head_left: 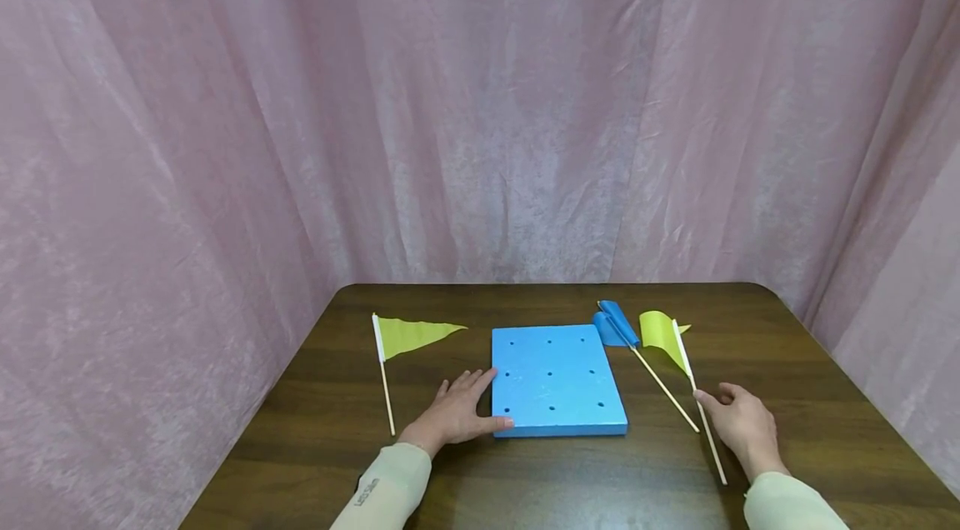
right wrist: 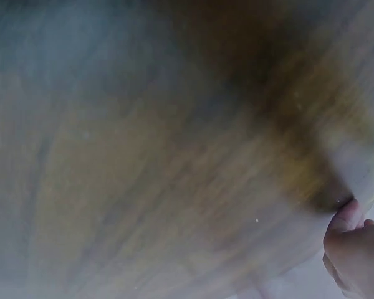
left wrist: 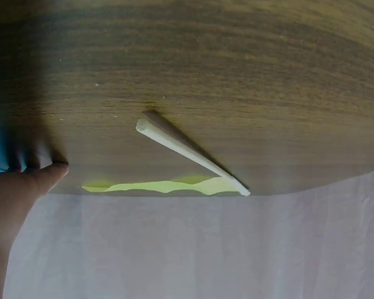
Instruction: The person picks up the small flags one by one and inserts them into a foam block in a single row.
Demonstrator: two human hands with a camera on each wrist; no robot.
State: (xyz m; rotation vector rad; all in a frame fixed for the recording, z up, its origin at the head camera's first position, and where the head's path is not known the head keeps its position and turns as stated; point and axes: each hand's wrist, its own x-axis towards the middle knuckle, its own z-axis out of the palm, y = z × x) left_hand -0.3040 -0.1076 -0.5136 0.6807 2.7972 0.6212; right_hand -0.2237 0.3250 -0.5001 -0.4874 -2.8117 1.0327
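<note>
A blue board (head_left: 566, 388) with several small holes lies on the table. My left hand (head_left: 457, 412) rests at its left edge, fingers spread and thumb over the near left corner; the left wrist view shows part of this hand (left wrist: 15, 196). On the right, my right hand (head_left: 742, 423) pinches the thin stick of a yellow-green flag (head_left: 660, 337), whose cloth curls. In the blurred right wrist view only part of the right hand (right wrist: 358, 249) appears. Between board and right hand lies a blue flag (head_left: 618, 326) on its stick.
Left of the board lies another yellow-green flag (head_left: 408, 335), triangular, its stick (left wrist: 184, 149) pointing toward the near edge. The dark wooden table (head_left: 570, 480) has rounded far corners. Pink curtains (head_left: 480, 113) hang behind it and along both sides.
</note>
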